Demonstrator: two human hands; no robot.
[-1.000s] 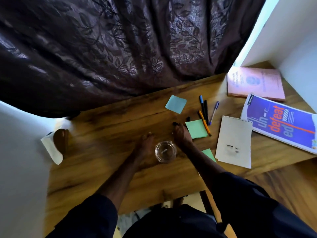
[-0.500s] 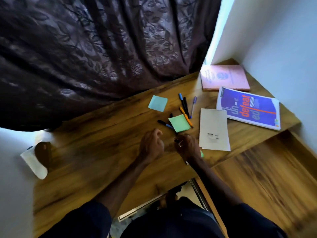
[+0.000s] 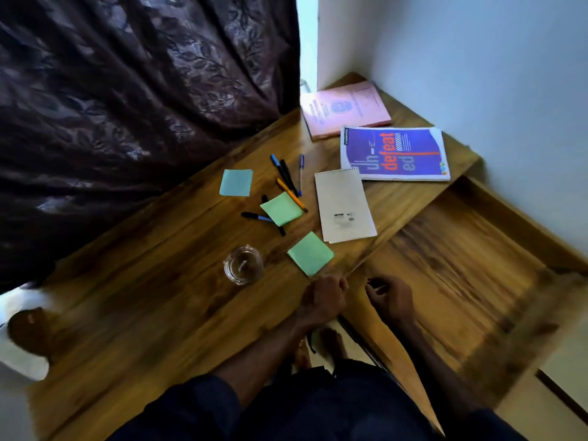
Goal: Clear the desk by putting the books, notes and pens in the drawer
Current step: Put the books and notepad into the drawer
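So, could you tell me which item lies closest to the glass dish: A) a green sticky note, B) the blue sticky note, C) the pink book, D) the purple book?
A: a green sticky note lies just beside the glass dish; the other three sit farther back.

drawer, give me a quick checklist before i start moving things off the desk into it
1. Drawer open: ok, pulled out at the right.
2. Room in it: ok, nothing seen inside.
3. Hands free: cannot tell; left hand and right hand are curled near the front edge of the desk.
4. Pens loose: not ok, two lie partly under the far green note.
5. Glass out of the way: ok, it stands left of the near green note.
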